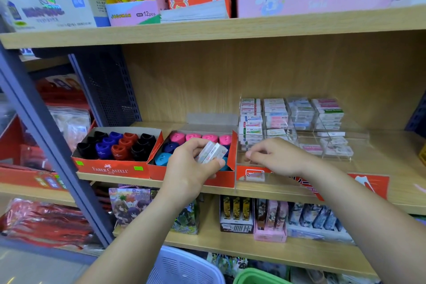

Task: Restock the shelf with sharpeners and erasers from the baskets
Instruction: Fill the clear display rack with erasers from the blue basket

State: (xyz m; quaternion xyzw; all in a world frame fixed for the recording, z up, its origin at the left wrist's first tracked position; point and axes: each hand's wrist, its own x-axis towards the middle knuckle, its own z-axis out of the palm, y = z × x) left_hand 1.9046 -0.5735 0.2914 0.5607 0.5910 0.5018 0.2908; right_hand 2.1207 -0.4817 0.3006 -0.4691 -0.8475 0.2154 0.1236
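A small stack of wrapped erasers [212, 151] sits pinched in a person's left hand [191, 168], above pink and blue sharpeners [192, 137] in a red carton [232, 145] on the middle wooden shelf [401, 163]. The right hand [276, 157], fingers curled, hovers at the front of a clear acrylic eraser organizer [345, 143]; whether it grips anything cannot be told. A white basket [184, 267] and a green basket [258, 278] sit below.

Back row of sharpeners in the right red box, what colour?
Pink: the sharpeners along the back of the right red box. Head view, the only one.
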